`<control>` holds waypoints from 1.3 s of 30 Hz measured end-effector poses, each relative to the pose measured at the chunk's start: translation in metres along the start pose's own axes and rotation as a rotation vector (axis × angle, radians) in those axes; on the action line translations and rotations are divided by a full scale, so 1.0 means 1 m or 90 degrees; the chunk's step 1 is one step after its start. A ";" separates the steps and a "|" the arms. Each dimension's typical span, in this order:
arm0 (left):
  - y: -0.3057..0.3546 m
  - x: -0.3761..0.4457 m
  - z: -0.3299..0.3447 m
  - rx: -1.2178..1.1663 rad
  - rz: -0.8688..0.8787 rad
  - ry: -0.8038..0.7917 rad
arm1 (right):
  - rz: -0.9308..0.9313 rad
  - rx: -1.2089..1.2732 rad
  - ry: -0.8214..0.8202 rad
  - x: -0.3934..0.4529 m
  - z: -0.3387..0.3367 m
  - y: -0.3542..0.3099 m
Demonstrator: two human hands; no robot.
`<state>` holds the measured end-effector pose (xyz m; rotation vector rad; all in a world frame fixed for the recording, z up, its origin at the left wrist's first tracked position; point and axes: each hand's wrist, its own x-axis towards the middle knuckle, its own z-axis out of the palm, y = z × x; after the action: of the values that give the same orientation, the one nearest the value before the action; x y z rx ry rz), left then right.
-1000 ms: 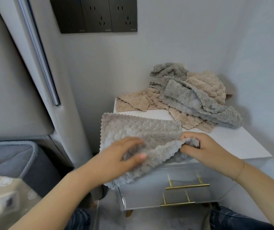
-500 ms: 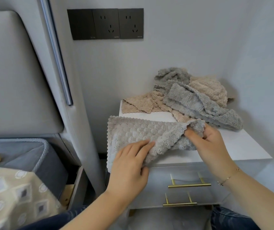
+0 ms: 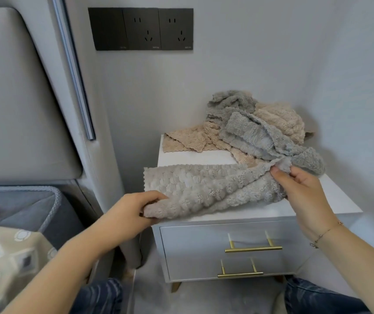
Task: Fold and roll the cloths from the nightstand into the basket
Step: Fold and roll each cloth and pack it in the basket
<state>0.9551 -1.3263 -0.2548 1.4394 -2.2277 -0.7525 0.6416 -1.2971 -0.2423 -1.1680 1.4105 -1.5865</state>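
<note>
A grey fluffy cloth (image 3: 204, 189) lies stretched across the front of the white nightstand (image 3: 331, 196), its left part hanging past the edge. My left hand (image 3: 133, 211) grips its near left corner. My right hand (image 3: 301, 191) pinches its far right corner, lifted slightly. Behind, a heap of grey cloths (image 3: 249, 132) and beige cloths (image 3: 279, 118) sits at the back of the nightstand top. A grey basket (image 3: 52, 200) with a braided rim stands at the left, below the headboard.
The nightstand stands in a wall corner, with two drawers and gold handles (image 3: 253, 248). A padded headboard (image 3: 22, 98) fills the left. A patterned bedcover (image 3: 4, 264) lies at the lower left. Dark wall sockets (image 3: 140, 29) hang above.
My left hand slid from the middle of the cloth to its near left corner and took hold. My right hand drew its corner further right, spreading the cloth wider.
</note>
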 end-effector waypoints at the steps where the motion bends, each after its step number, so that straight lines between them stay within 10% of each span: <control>1: 0.000 0.000 -0.004 -0.070 -0.005 -0.027 | 0.006 -0.010 0.004 0.001 -0.001 0.000; 13: -0.005 0.024 -0.010 -0.506 -0.318 0.050 | 0.032 -0.168 0.021 0.032 0.012 0.005; 23: -0.027 0.040 0.005 -0.382 -0.338 0.127 | -0.095 -0.584 -0.072 0.051 0.028 0.040; 39: -0.041 0.055 0.017 -0.383 -0.433 0.095 | -0.219 -0.807 0.022 0.056 0.038 0.043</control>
<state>0.9524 -1.3863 -0.2918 1.8233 -1.2042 -1.3231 0.6551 -1.3690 -0.2755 -2.1459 2.4290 -0.7627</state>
